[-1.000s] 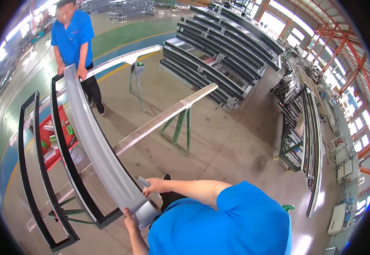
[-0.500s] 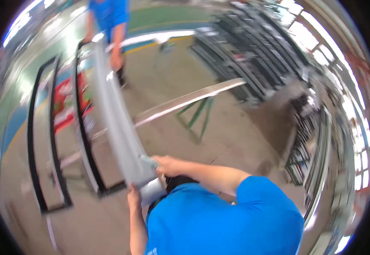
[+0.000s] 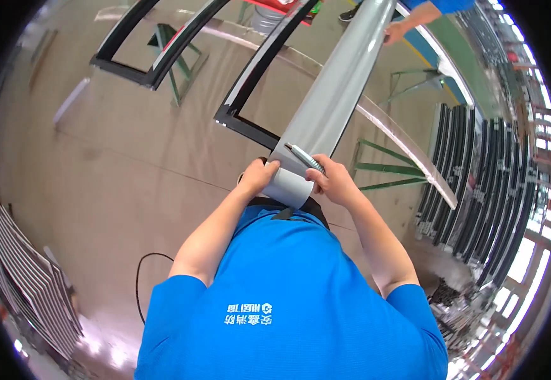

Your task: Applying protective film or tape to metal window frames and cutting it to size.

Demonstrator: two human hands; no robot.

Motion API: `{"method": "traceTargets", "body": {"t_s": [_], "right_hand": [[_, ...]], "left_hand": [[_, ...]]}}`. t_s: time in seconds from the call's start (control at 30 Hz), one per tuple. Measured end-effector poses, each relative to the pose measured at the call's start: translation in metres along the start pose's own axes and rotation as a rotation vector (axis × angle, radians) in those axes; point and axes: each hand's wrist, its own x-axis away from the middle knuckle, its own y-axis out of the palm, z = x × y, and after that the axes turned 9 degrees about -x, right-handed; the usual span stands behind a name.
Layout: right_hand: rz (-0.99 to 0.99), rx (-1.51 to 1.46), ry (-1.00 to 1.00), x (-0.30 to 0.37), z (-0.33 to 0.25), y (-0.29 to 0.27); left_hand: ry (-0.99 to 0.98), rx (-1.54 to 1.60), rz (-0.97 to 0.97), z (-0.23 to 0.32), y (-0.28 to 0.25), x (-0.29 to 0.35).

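A long grey sheet of film (image 3: 332, 95) stretches away from me over a black frame, its near end curled into a roll (image 3: 288, 187). My left hand (image 3: 259, 176) pinches the left edge by the roll, thumb on top and the other fingers mostly hidden. At the right edge, my right hand (image 3: 332, 180) is closed round a silver utility knife (image 3: 305, 157). The knife's narrow dark tip points left across the film. Whether the right fingers also grip the film cannot be made out. Farther off, a co-worker's hand (image 3: 402, 26) is at the film's right edge.
Black rectangular frames (image 3: 245, 131) lie to the left on pale beams (image 3: 408, 149) carried by green trestles (image 3: 386, 169). Stacked dark profiles (image 3: 478, 183) stand at the right, striped lengths (image 3: 25, 266) at the lower left. A thin black cable (image 3: 139, 278) loops beside me.
My view has turned, so the film now runs toward the upper right instead of the upper left. Both hands stay at its near end, and the co-worker appears farther right.
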Motion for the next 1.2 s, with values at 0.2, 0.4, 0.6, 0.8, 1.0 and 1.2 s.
{"method": "traceTargets", "body": {"t_s": [0.2, 0.4, 0.6, 0.8, 1.0, 1.2], "right_hand": [[-0.273, -0.452, 0.025, 0.004, -0.002, 0.007], [-0.026, 0.083, 0.008, 0.005, -0.009, 0.011], [0.202, 0.366, -0.431, -0.001, 0.004, 0.016], [0.254, 0.412, -0.438, -0.011, 0.003, 0.016], [0.269, 0.494, -0.485, -0.011, 0.005, 0.017], [0.251, 0.661, -0.399, 0.015, 0.014, 0.002]], "left_hand": [[0.009, 0.014, -0.029, -0.003, 0.000, 0.005], [0.016, -0.023, -0.073, 0.001, 0.001, 0.000], [-0.019, -0.041, -0.052, 0.012, -0.003, 0.007], [-0.038, -0.065, -0.045, 0.015, -0.003, 0.008], [-0.042, -0.062, -0.043, 0.018, -0.005, 0.011], [-0.014, -0.069, -0.038, 0.005, -0.005, 0.008]]}}
